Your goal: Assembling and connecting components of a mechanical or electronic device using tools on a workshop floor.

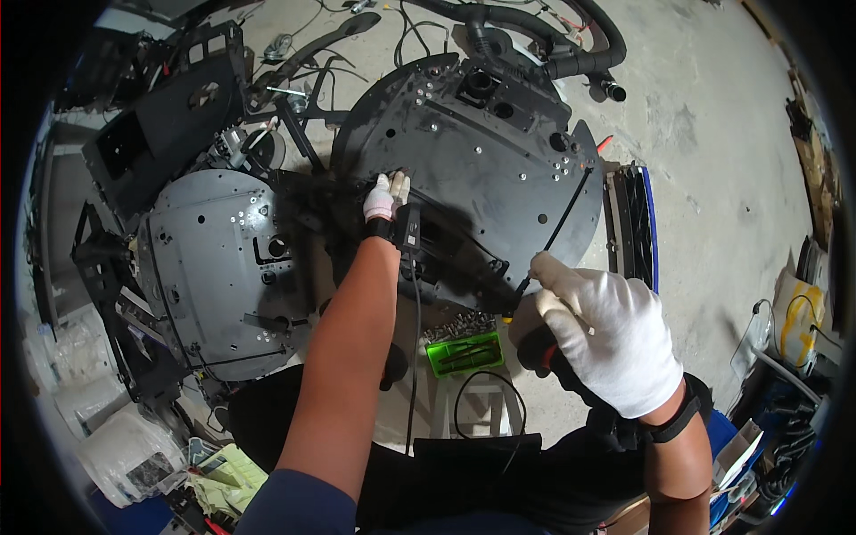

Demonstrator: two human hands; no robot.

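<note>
A large dark grey, rounded metal plate assembly (499, 169) lies ahead of me, with several bolt heads and round holes in its top. My left hand (387, 195), in a white glove, rests on the assembly's left near edge with its fingers stretched forward. A black box-shaped device (408, 227) with a cable sits beside that wrist. A thin black rod (568, 212) runs slantwise from the plate's right side toward me, ending near a small yellow tip. My right hand (606, 330), also in a white glove, has its thumb and forefinger closed at the rod's near part.
A green tray (465, 354) with dark tools and a pile of bolts (459, 326) sit on a small stool (477, 401) between my knees. A similar grey plate assembly (223, 276) is at left. Black ribbed hoses (584, 62) lie beyond, and a blue-edged black panel (633, 227) stands right.
</note>
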